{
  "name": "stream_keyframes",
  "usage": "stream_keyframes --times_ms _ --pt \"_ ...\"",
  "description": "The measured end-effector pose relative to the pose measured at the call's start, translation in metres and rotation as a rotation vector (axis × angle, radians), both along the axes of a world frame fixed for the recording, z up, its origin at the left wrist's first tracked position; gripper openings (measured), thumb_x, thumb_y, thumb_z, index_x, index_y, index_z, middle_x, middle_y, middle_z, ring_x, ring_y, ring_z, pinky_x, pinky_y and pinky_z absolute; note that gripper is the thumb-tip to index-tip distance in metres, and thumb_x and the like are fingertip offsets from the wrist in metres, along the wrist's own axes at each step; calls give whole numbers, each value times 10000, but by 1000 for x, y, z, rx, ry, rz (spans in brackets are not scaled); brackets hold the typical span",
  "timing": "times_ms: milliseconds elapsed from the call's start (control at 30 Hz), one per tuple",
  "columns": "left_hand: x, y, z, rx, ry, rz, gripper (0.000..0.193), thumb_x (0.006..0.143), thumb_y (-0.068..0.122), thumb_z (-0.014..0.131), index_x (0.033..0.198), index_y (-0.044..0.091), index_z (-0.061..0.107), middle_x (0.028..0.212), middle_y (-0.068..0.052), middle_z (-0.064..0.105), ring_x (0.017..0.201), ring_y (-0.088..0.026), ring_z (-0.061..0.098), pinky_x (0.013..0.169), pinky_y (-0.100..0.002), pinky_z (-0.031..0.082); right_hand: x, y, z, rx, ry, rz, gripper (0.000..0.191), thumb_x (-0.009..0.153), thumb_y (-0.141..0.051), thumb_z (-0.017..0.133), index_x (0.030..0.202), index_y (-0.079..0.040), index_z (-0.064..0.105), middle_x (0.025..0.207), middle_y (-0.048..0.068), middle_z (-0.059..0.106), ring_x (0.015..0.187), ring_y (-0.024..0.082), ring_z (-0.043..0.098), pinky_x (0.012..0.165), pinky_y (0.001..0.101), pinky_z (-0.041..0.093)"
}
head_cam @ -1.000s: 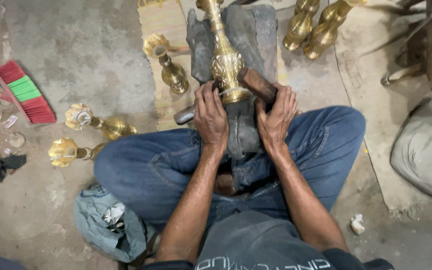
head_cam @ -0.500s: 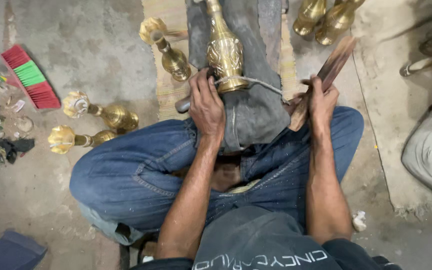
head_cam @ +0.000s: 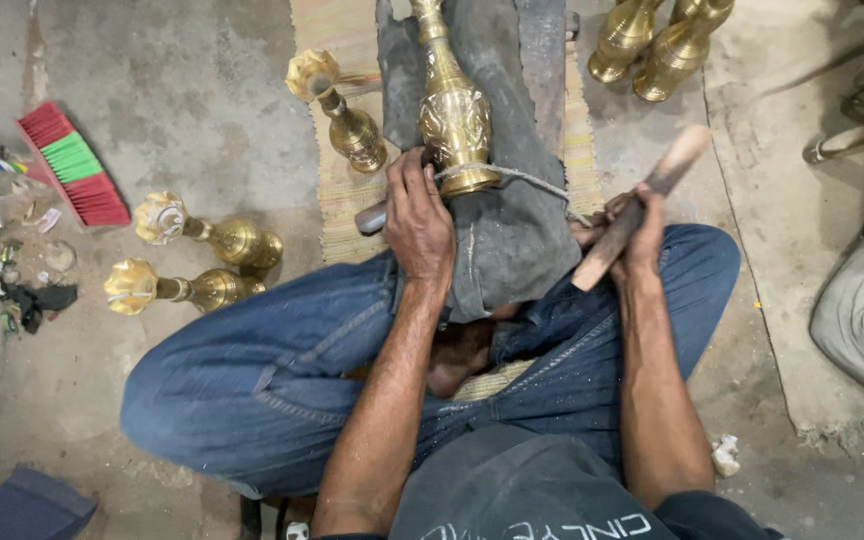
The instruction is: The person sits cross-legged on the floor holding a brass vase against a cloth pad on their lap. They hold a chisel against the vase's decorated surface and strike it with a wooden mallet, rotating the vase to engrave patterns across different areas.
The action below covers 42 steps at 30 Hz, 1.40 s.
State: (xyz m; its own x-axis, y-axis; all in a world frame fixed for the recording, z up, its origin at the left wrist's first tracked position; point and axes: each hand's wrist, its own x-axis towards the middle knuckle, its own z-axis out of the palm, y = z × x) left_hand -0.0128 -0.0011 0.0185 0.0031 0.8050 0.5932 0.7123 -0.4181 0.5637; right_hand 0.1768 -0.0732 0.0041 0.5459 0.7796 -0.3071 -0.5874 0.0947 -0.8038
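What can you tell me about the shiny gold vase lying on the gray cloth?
The brass vase looks like polished golden metal, with a slim neck, a bulging belly with embossed patterns and a flared foot. It lies on its side on a dark gray cloth over the person's lap, neck pointing away from them. A thin cord loops around its foot. The left hand presses beside the foot.

A floor-level metal workshop: finished brass vases (head_cam: pixel 197 265) lie scattered on a rough, stained concrete floor (head_cam: pixel 192 110) (a brush (head_cam: pixel 72 165) and scraps alongside), with a woven mat (head_cam: pixel 337 40) and soiled cloth (head_cam: pixel 507 215).
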Motion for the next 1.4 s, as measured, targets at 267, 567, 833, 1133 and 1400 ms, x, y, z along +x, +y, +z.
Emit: stream_keyframes --times_ms 267,567,833,1133,1400 --pt "-2 -1 -12 -43 -16 -4 250 1113 161 534 1347 78 561 1327 -123 616 1173 -356 664 915 -446 566 6 -58 -14 -330 -557 57 347 1011 -361 627 877 -40 616 768 12 577 649 133 508 575 304 411" --pt "-4 -2 -18 -47 -38 -31 253 1114 142 531 1351 63 568 1332 -128 615 1183 -354 658 928 -444 564 9 -126 -38 -575 -871 -44 476 1011 -409 703 832 22 613 748 44 578 683 111 487 598 343 427" --pt "-9 0 -26 -66 -55 -96 265 1114 138 548 1362 59 594 1335 -136 616 1189 -357 662 949 -452 560 -9 -96 -43 -704 -1101 111 536 934 -450 748 834 62 623 800 216 642 723 287 602 687 436 496" --pt "-23 -6 -46 -177 -14 -131 298 1079 127 561 1362 53 617 1320 -164 646 1147 -369 671 931 -465 550 -5 -61 -12 -573 -1350 134 460 929 -387 740 1129 26 730 1058 213 726 1005 372 690 921 485 491" --pt "-29 -8 -64 -178 1 -140 294 1069 113 563 1349 50 625 1314 -171 651 1173 -376 665 965 -464 544 27 23 112 357 -1270 -263 447 914 -204 722 1251 43 564 1185 152 697 1069 215 707 1097 444 557"
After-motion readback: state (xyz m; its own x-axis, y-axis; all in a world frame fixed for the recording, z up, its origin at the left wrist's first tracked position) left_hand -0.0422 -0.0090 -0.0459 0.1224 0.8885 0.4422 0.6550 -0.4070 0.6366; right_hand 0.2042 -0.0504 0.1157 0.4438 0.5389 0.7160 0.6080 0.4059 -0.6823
